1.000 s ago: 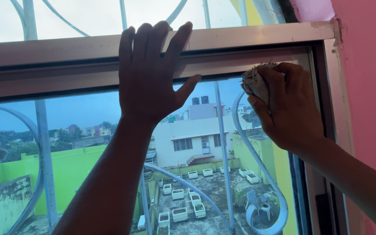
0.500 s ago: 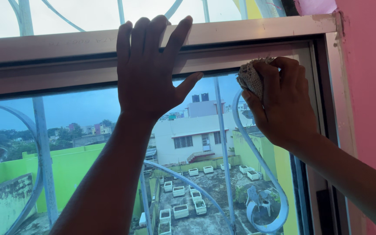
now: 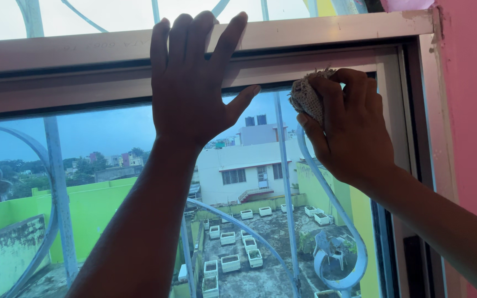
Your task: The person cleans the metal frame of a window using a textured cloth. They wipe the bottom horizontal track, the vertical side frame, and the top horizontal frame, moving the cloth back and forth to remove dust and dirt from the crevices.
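Cloth [image 3: 306, 99] pinched in right hand [image 3: 349, 129], wiping window glass [image 3: 111, 138] near frame [image 3: 84, 52]; left hand [image 3: 191, 83] spread, bracing there. Next probably calling for steady sideways pressure.

From my seat, most of the coarse cloth [image 3: 306, 98] is buried inside my right hand [image 3: 349, 129]; only a wad shows at its ten o'clock side. My left hand [image 3: 194, 83] covers part of the window frame [image 3: 84, 83] and glass behind it. Both forearms run off the bottom edge. The faint marks along the top rail [image 3: 100, 45] are too small to make out.
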